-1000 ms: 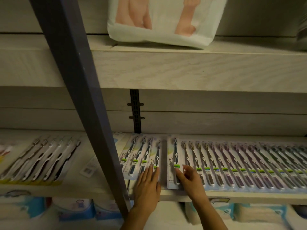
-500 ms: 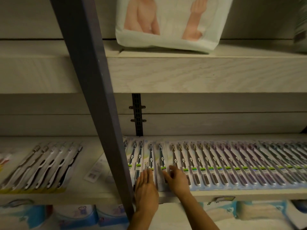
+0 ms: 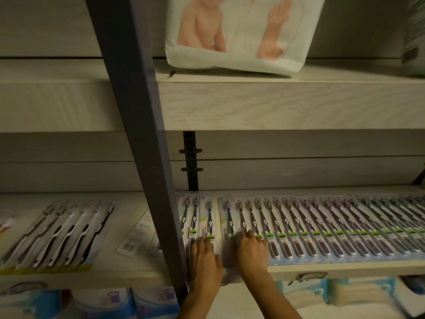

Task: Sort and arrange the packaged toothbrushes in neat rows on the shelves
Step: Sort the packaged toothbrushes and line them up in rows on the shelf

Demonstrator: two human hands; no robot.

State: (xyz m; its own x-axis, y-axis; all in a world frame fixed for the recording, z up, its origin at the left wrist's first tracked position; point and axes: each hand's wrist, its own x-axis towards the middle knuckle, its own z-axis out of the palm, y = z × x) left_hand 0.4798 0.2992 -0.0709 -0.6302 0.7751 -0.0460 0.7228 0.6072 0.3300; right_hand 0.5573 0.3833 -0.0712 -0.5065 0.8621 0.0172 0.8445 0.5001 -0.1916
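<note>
A long overlapping row of packaged toothbrushes (image 3: 322, 229) lies flat on the middle shelf (image 3: 345, 269), running from the grey post to the right edge. My left hand (image 3: 203, 259) rests flat on the leftmost dark-handled packs (image 3: 208, 217) beside the post, fingers straight. My right hand (image 3: 249, 250) lies palm down on the packs (image 3: 227, 217) just to the right, fingers spread over their lower ends. A separate group of white and black toothbrush packs (image 3: 57, 233) sits on the shelf's left part.
A slanted grey post (image 3: 138, 134) crosses in front of the shelf, just left of my left hand. A loose pack (image 3: 135, 236) lies face down behind it. A diaper bag (image 3: 239, 33) stands on the upper shelf. Tissue packs (image 3: 103, 302) fill the shelf below.
Both hands have slid left along the row with the packs under them; the gap that split the row one second ago has closed, and the camera has shifted left.
</note>
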